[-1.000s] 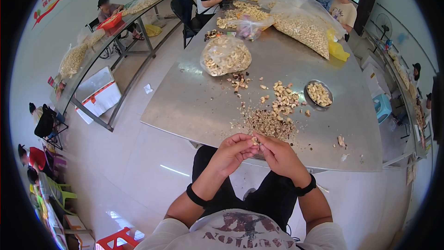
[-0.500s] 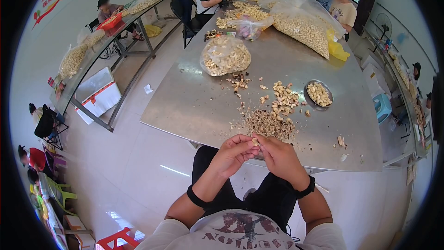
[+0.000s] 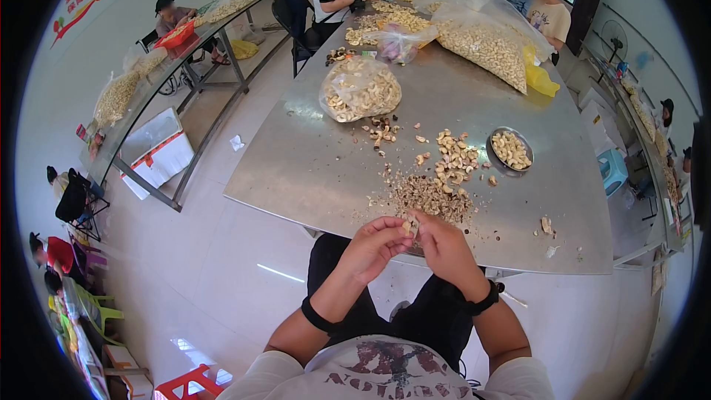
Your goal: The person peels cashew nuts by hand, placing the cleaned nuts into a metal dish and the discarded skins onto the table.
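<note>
My left hand [image 3: 375, 247] pinches a pale cashew nut [image 3: 409, 228] between thumb and fingers at the table's front edge. Against the nut's right side, my right hand [image 3: 442, 246] has its fingers closed; whether they grip it too is hard to make out. Just beyond both hands lies a heap of brown skin crumbs [image 3: 429, 198]. Behind that heap is a loose pile of cashews [image 3: 453, 157]. A round metal dish [image 3: 492, 155] holding cashews stands to the right of the pile.
On the metal table [image 3: 296, 170] are a clear bag of cashews [image 3: 361, 90], a larger bag [image 3: 485, 48], a yellow bag [image 3: 541, 80] and small scraps [image 3: 546, 225]. Several people sit around it and at side tables. A white box [image 3: 157, 152] lies on the floor at left.
My right hand has shifted slightly, its fingers now more upright beside the nut. My left hand has barely moved. A co-worker at the far left of the table has extended a hand over the nuts.
</note>
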`<state>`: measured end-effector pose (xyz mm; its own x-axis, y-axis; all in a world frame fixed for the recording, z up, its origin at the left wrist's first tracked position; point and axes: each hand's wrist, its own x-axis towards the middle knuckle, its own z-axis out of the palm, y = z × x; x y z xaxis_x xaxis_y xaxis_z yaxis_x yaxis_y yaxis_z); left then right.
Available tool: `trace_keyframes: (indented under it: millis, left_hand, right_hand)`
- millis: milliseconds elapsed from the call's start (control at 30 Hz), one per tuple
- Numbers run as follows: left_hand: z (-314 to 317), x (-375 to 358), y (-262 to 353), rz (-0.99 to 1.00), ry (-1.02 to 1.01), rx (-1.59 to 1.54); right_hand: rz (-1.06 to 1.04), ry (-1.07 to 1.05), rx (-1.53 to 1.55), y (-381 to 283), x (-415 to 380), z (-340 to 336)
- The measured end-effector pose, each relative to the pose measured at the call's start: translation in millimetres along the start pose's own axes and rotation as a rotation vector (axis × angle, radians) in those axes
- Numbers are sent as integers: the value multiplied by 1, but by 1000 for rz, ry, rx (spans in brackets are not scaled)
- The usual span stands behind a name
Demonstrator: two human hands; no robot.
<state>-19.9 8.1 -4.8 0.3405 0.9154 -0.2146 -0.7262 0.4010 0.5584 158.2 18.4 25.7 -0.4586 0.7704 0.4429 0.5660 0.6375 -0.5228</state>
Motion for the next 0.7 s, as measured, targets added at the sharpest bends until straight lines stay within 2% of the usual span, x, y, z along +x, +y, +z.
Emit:
trace_keyframes:
  millis: [67,300,367,467,600,667,700]
  left_hand:
    - [-1,1,1,4,-6,-5]
    - [-3,8,2,-16,3,-29]
    - [-2,9,2,-12,4,-43]
    - [-1,8,4,-21,-8,-38]
    - [2,7,5,-18,14,-9]
    - [3,8,5,-16,25,-1]
    - [3,8,5,-17,30,2]
  right_hand:
    - [314,-63,319,14,0,0]
    - [257,-139,259,-6,9,-14]
    - [108,-116,316,-2,8,-10]
    - [44,-116,304,3,7,-8]
    - [88,-136,320,0,7,-12]
    - [226,-193,381,-3,8,-16]
    - [226,-193,380,-2,8,-16]
